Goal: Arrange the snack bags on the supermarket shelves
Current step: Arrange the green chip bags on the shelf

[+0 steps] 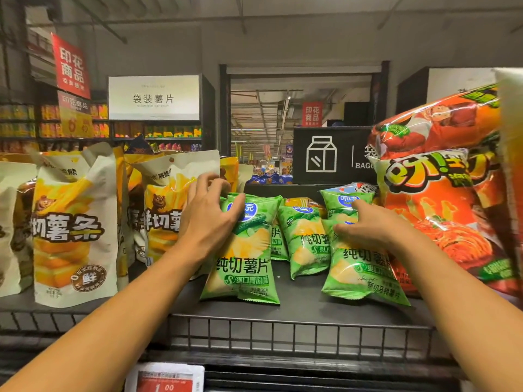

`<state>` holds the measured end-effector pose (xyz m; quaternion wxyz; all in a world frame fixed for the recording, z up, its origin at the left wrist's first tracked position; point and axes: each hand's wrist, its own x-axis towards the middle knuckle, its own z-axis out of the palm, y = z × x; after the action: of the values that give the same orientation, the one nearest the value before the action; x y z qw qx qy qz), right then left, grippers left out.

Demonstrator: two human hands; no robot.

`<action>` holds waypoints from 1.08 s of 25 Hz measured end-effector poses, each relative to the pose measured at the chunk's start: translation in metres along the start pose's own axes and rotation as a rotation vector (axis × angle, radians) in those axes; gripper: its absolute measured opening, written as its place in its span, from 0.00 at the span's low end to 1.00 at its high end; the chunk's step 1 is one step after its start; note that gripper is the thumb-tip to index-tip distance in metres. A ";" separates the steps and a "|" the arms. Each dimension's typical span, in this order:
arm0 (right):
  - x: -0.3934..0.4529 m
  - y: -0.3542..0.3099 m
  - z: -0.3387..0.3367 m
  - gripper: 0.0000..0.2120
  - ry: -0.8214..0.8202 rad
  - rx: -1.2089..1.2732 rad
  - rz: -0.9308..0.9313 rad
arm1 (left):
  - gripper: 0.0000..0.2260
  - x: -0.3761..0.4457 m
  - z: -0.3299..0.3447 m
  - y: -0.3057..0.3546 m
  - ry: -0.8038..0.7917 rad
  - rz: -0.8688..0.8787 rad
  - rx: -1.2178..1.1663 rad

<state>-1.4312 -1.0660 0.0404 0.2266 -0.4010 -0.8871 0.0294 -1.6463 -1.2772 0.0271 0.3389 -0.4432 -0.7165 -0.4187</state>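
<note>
A: What takes up the most room?

B: The dark shelf [297,295] with its wire front rail [283,332], running across the lower half. At three o'clock a big orange snack bag [441,199] leans in from the right edge. At nine o'clock stand white-and-yellow potato stick bags [73,227], upright, with a cartoon bear printed on them.

A: And the green ones?

B: Green cucumber-flavour chip bags sit in the middle, between the yellow bags and the orange one. The front left green bag [243,258] is at six o'clock from centre, a middle green bag [305,239] stands just behind and to its right, and the front right green bag [359,264] is at four o'clock, touching the orange bag.

A: The hands?

B: The left hand [209,219] has its fingers spread and curved over the top of the front left green bag, thumb on the bag's face; it grips that top edge. The right hand [368,224] lies on the upper part of the front right green bag, fingers bent over it and holding it.

A: Anything smaller?

B: A red-and-white price tag [167,377] at seven o'clock, under the rail.
</note>
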 end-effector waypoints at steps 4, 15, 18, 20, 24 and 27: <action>-0.002 0.000 -0.001 0.33 -0.056 -0.014 0.040 | 0.27 -0.005 -0.002 0.014 -0.053 0.263 0.075; -0.003 -0.008 0.000 0.27 0.179 0.114 -0.138 | 0.21 -0.017 0.003 0.032 -0.139 0.654 0.199; -0.005 -0.015 -0.003 0.24 0.407 0.314 -0.245 | 0.21 -0.018 0.004 0.036 -0.152 0.701 0.236; -0.007 -0.021 -0.004 0.23 0.474 0.515 -0.285 | 0.22 -0.019 0.006 0.038 -0.164 0.724 0.247; -0.005 -0.028 -0.002 0.16 0.492 0.705 -0.330 | 0.30 -0.021 0.010 0.046 -0.224 0.646 0.254; -0.005 -0.031 0.009 0.20 0.279 0.588 -0.368 | 0.32 -0.021 0.013 0.047 -0.248 0.590 0.251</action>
<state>-1.4542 -1.0896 0.0378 0.4522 -0.1526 -0.8587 0.1868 -1.5966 -1.2609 0.0181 0.4077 -0.6336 -0.6392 -0.1541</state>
